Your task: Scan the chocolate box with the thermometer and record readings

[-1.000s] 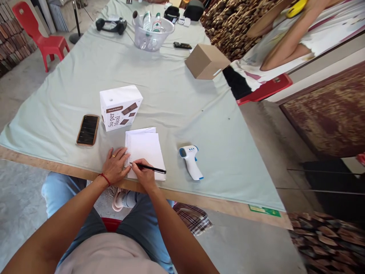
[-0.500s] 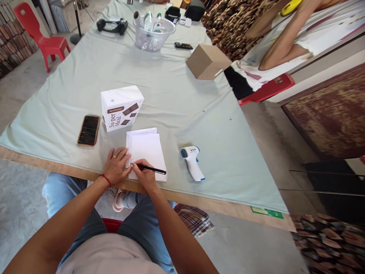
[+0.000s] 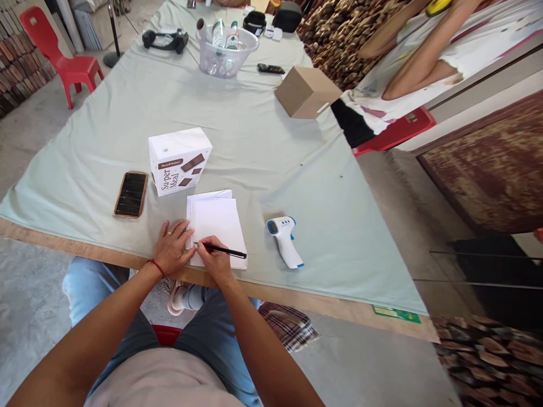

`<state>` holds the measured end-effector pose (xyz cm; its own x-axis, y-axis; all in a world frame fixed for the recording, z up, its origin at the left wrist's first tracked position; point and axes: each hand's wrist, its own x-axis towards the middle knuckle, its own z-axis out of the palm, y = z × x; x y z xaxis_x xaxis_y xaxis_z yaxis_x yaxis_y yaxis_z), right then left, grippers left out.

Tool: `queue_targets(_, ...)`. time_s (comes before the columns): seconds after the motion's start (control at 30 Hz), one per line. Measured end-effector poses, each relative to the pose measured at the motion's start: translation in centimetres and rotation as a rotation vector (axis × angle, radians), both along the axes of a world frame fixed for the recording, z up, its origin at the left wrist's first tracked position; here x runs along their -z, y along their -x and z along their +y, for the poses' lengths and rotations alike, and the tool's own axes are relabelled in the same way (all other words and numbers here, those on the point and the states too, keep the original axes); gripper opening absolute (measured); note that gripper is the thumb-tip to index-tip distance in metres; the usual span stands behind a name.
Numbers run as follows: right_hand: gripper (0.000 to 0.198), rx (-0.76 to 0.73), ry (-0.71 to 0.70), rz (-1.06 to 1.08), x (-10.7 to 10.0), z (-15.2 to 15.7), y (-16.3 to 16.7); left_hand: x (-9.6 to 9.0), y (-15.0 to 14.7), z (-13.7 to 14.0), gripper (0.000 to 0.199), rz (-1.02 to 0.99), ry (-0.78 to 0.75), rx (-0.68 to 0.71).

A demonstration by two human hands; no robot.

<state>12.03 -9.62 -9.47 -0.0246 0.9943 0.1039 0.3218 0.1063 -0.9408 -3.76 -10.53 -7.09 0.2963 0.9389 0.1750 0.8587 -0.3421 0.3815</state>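
White sheets of paper point(image 3: 218, 220) lie near the table's front edge, with rows of small writing down their left side. My left hand point(image 3: 173, 249) rests flat at the left edge of the paper, fingers spread. A black pen point(image 3: 224, 250) is gripped in my right hand point(image 3: 215, 263), its tip on the lower left of the sheet. Beyond my left hand stands a white box point(image 3: 180, 161) marked "Super Meal". A phone point(image 3: 131, 194) lies left of that box. Right of the paper lies a white and blue infrared thermometer point(image 3: 286, 241).
On the pale green tablecloth point(image 3: 339, 237) farther back are a cardboard box point(image 3: 307, 92), a clear basin point(image 3: 224, 59) with bottles, and a black headset-like item point(image 3: 165, 40). A person point(image 3: 428, 68) sits at the right side. A red chair point(image 3: 63, 56) stands at left.
The view has shifted very slightly. At the right, the other person's arms and the yellow thing near them have moved a little. My hands, pen and paper hold their places.
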Motion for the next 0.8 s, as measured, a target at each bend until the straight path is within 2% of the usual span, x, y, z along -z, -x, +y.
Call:
queue_targets(0.57, 0.013, 0.066, -0.001, 0.055, -0.32, -0.06, -0.02, 0.12, 0.02, 0.03, 0.040, 0.009, -0.014, 0.002)
queue_targets(0.8, 0.012, 0.039, 0.016, 0.050, -0.35, -0.08, 0.02, 0.11, -0.05, 0.01, 0.039, 0.009, -0.021, 0.001)
